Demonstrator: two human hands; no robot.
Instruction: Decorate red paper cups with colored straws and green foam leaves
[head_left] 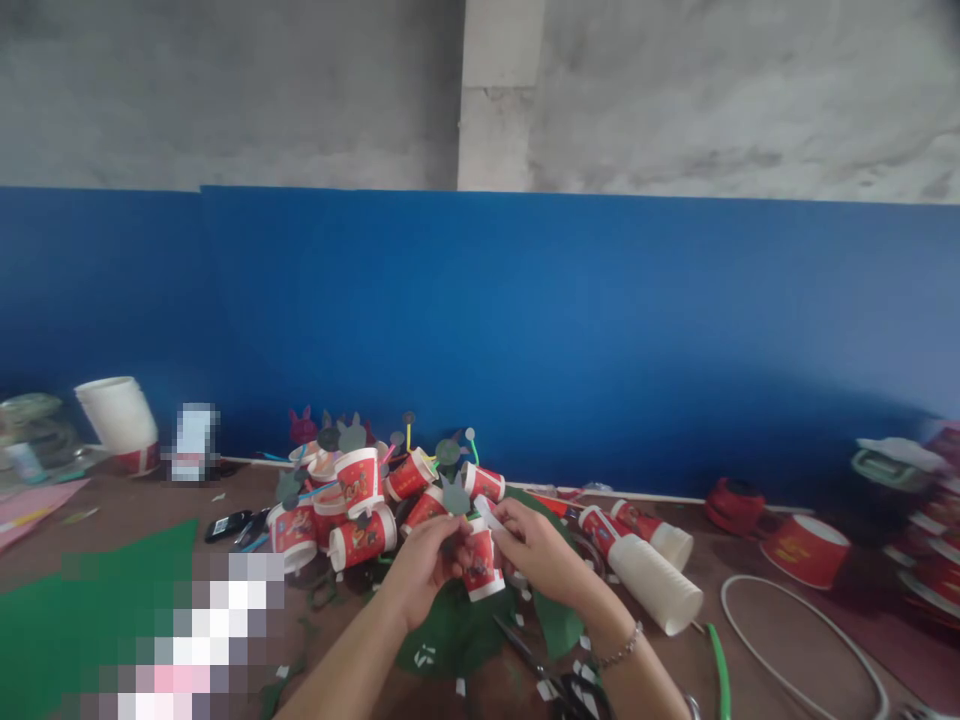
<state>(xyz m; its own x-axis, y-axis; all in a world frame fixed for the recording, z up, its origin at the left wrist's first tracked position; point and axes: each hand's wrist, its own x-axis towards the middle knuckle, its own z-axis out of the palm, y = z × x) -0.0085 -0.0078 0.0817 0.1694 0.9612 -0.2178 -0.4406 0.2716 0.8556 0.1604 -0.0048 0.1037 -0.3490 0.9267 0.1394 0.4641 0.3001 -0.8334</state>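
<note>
Between my hands is a red and white paper cup (484, 570), tilted, with its white rim facing down. The fingers of my left hand (426, 565) are closed on its left side. My right hand (541, 548) pinches a small white strip (487, 513) at the cup's upper end; whether it is tape or paper I cannot tell. A grey paper shape with pointed ears (455, 494) shows just above the fingers; its join to the cup is hidden. To the left lie several similar red cups (364, 537), some with straws and cut-out heads.
Black-handled scissors (529, 650) lie below my right hand, on green sheets (450, 640) with white scraps. Stacked cups (656, 580), a green straw (718, 668) and a white hoop (802, 640) are rightward. A blue panel (525, 330) rises behind the table.
</note>
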